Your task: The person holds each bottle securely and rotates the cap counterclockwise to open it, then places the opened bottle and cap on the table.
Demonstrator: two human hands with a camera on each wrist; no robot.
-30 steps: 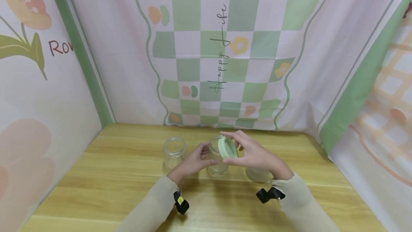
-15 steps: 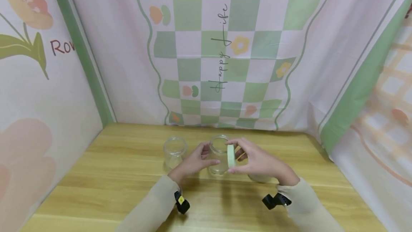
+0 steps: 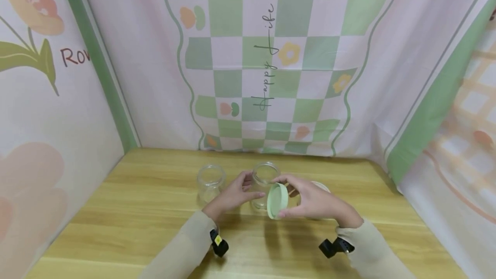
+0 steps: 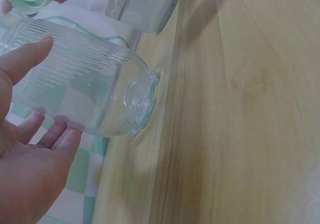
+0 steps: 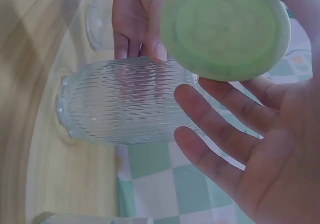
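Note:
A clear ribbed glass jar [image 3: 259, 186] stands upright and uncovered in the middle of the table. My left hand [image 3: 234, 193] holds it from the left, thumb on the near side and fingers round the far side, as the left wrist view shows on the jar [image 4: 85, 84]. In my right hand [image 3: 311, 197] is a pale green round lid [image 3: 277, 201], pinched at its edge between thumb and fingers. It is tilted beside the jar's right side, apart from the mouth. The right wrist view shows a broad face of the lid [image 5: 225, 29], with other fingers spread below.
Another open glass jar [image 3: 210, 182] stands to the left, behind my left wrist. A third jar [image 3: 320, 186] is mostly hidden behind my right hand; part of this jar [image 4: 145, 4] also appears in the left wrist view. A patterned curtain [image 3: 290, 55] hangs behind the wooden table [image 3: 128, 210].
The right hand has drawn the lid off the middle jar's mouth, moving right and down, and has turned it to a steep tilt. The left hand stays on the jar.

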